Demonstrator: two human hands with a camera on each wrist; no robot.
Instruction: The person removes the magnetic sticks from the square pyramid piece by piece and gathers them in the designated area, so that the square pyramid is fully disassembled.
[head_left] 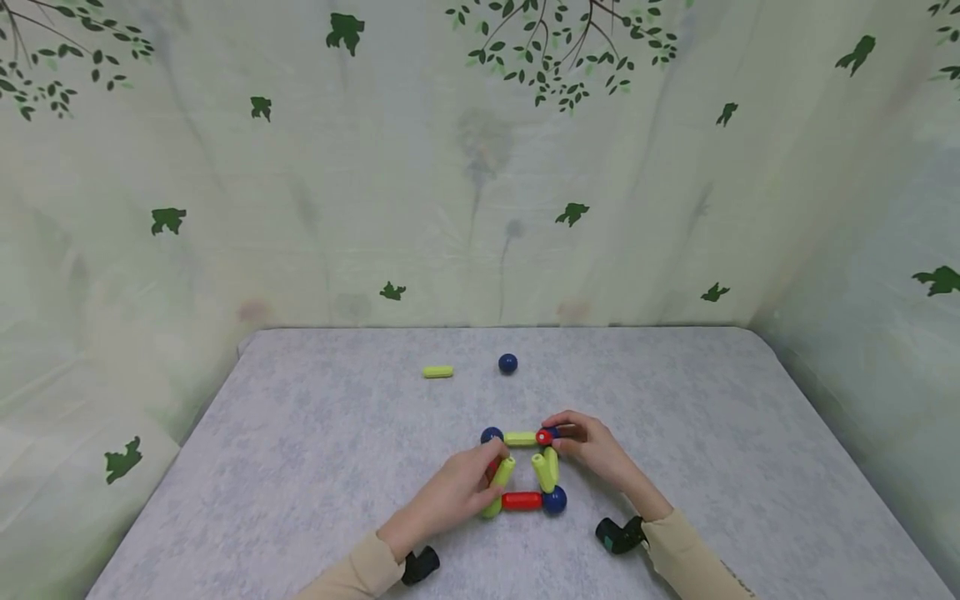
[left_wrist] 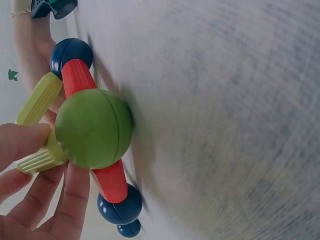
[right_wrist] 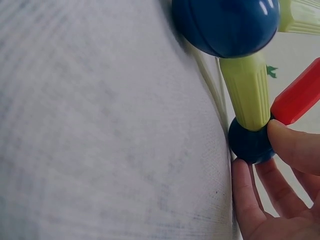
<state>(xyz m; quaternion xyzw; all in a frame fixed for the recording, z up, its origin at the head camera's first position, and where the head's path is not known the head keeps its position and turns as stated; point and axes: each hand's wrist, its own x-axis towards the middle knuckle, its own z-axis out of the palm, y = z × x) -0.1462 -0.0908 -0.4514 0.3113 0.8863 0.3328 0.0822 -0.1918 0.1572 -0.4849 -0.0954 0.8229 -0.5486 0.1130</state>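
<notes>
From my station I saw one four-ball frame (head_left: 521, 501) caught between two grips. The right hand (head_left: 597, 450) pinched its far-right blue ball (right_wrist: 245, 143), half covered in the head view; beyond that grip lay one loose blue ball (head_left: 507, 363). The left hand (head_left: 461, 483) pinched a lime rod (head_left: 506, 472) and hid most of a red rod (left_wrist: 112, 183), plainer in the left wrist view; one loose lime rod (head_left: 438, 372) lay beyond.

Ball-and-rod frame (head_left: 522, 501) on table (head_left: 300, 467), between left hand (head_left: 463, 485) and right hand (head_left: 597, 452).
Left hand on near-left rod (head_left: 504, 472), right hand on far-right ball (right_wrist: 250, 144); near-right ball (head_left: 554, 500) in front of the latter. Behind frame, on table: loose rod (head_left: 438, 372) left of loose ball (head_left: 507, 363), apart. Backdrop (head_left: 420, 192) behind table.
</notes>
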